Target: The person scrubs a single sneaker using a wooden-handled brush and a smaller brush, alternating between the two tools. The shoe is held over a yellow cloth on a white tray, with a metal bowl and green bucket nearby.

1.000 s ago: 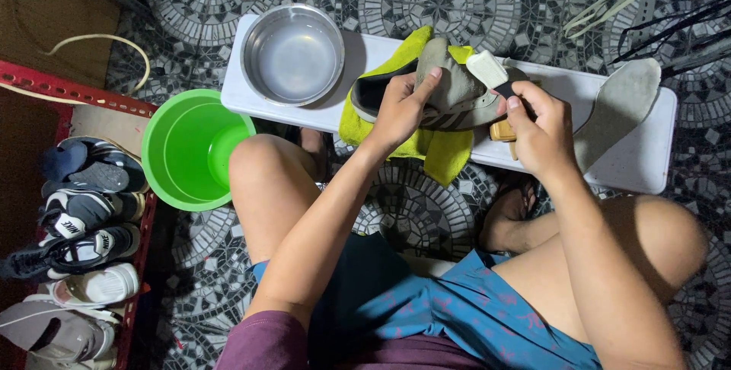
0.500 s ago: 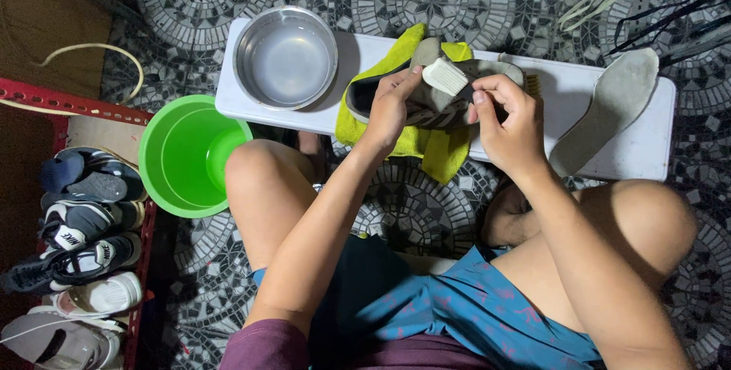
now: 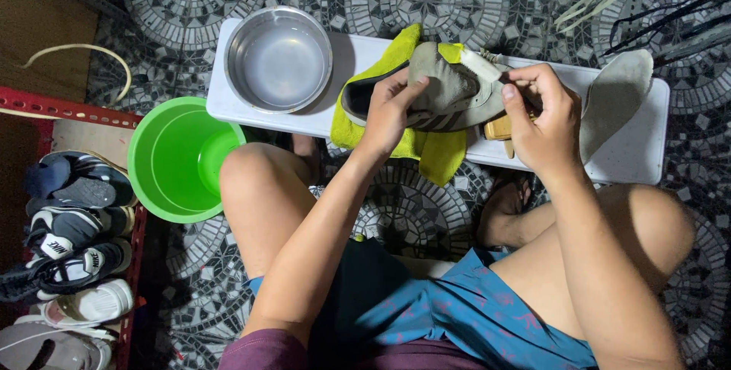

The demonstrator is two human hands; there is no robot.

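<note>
Both hands met at one grey suede sneaker [image 3: 442, 96] lying on a yellow cloth [image 3: 381, 122] atop the white bench [image 3: 632, 161], its long axis along the bench. Left hand [image 3: 390, 111] gripped its heel side; right hand [image 3: 537, 115] pinched a white eraser block [image 3: 481, 65] against the toe.

White low bench [image 3: 632, 164] on patterned tile floor, steel bowl [image 3: 279, 59], yellow cloth [image 3: 438, 153], grey insole [image 3: 613, 100]

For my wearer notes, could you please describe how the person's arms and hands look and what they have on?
Both arms are bare from shoulder to fingertip. The left hand and right hand wear no gloves, rings, watch or bracelet. Only a maroon sleeve edge shows at the left shoulder.
</note>
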